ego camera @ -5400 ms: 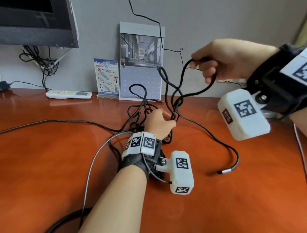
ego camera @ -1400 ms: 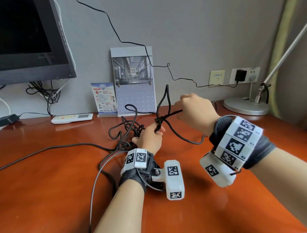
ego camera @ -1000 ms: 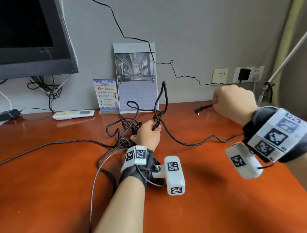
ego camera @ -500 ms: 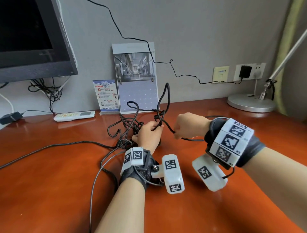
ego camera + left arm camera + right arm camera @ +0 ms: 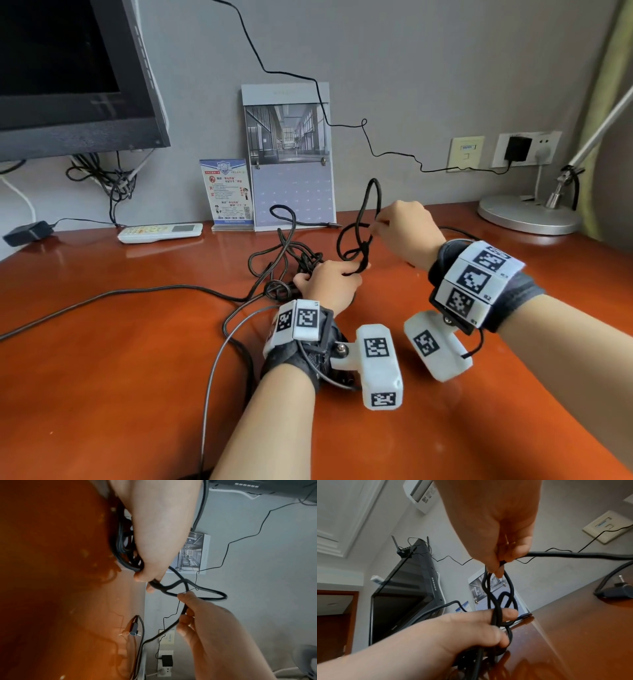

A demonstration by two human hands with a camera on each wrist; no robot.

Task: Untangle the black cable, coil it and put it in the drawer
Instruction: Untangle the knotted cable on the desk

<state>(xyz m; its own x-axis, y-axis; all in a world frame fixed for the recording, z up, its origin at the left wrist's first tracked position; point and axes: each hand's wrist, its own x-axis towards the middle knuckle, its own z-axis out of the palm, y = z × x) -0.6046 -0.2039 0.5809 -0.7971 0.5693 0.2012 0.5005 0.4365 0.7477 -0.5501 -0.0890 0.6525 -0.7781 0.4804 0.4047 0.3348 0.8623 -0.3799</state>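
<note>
The black cable (image 5: 287,255) lies in a tangle on the orange-brown desk (image 5: 102,359), with a tall loop (image 5: 371,195) standing up from it. My left hand (image 5: 329,279) rests on the desk and grips the bundle at the knot (image 5: 154,582). Just above and to the right, my right hand (image 5: 406,228) pinches a strand of the loop (image 5: 500,562) between thumb and fingers. One end of the cable trails right to an angled plug (image 5: 619,591) lying on the desk. No drawer is in view.
A monitor (image 5: 68,75) hangs at the back left, with a remote (image 5: 159,233), a leaflet stand (image 5: 229,193) and a calendar (image 5: 289,154) along the wall. A lamp base (image 5: 527,214) stands back right below wall sockets (image 5: 524,149). A thin grey wire (image 5: 212,370) crosses the desk's front.
My right hand pulled the cable's end far right, came back beside the left hand, and now has risen to pinch the upright loop. The left hand stayed on the bundle.
</note>
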